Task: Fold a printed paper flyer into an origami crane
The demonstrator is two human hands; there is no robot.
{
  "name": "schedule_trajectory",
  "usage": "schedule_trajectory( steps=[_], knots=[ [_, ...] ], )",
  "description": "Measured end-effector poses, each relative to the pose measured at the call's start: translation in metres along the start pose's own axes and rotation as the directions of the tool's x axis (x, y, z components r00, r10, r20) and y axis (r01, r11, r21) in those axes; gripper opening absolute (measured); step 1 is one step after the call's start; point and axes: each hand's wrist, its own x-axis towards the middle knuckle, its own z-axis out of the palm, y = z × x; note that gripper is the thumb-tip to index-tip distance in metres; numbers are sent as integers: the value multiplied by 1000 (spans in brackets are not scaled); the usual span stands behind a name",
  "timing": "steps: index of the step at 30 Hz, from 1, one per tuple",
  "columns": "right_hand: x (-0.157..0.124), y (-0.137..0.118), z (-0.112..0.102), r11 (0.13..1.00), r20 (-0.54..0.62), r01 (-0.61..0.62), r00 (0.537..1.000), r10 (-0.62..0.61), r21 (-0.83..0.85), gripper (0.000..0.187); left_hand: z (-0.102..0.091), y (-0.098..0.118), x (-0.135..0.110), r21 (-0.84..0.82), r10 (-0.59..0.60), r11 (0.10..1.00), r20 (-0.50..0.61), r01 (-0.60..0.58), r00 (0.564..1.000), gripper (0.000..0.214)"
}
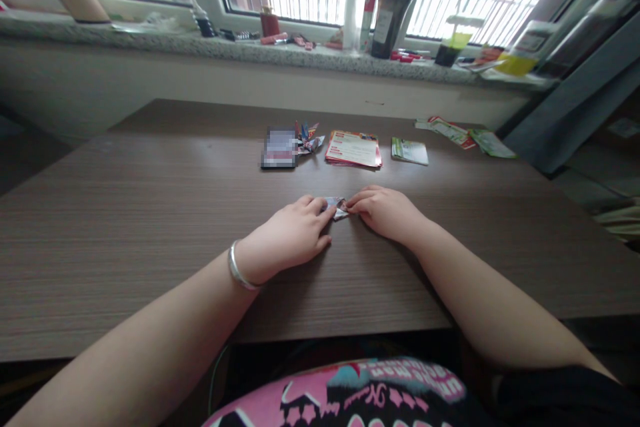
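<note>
On the brown table lies a small piece of folded paper [341,214], printed and partly covered by my fingers. My left hand [295,233], with a silver bangle at the wrist, holds the paper down at its left end; its fingers are bent over it and the thumb rests apart, lower down. At the paper's right end, my right hand [385,210] has its thumb and fingertips closed on the edge. Just beyond are folded paper pieces [311,144] with pointed ends, next to a dark-edged flat item [279,148] whose face is blurred out.
Behind the hands lie a stack of red-edged cards [354,149] and a smaller green-and-white stack [410,151]. Green and red packets [450,131] are at the far right of the table [125,213]. Bottles and a dark cup [390,20] stand on the stone windowsill [310,57].
</note>
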Motion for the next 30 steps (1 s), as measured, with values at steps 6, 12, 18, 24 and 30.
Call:
schedule_trajectory(
  steps=[6,12,18,24,30],
  knots=[
    [-3,1,-5,998,24,35,999,-34,-52,32,4,-6,1,-5,36,999,45,-36,998,60],
    [-3,2,-2,988,-40,136,989,-139,-67,29,10,-17,9,-2,59,998,80,-59,995,52],
    [-3,-10,-2,983,-2,178,984,-178,-39,28,18,-21,11,8,-15,1000,13,15,1000,52],
    [-5,-21,-3,997,8,72,997,-72,-41,29,19,-20,17,-3,28,1000,-100,-29,995,42],
    [-3,-18,1,999,-15,35,999,-35,37,28,15,-20,16,-46,42,998,-101,-47,994,41]
  ],
)
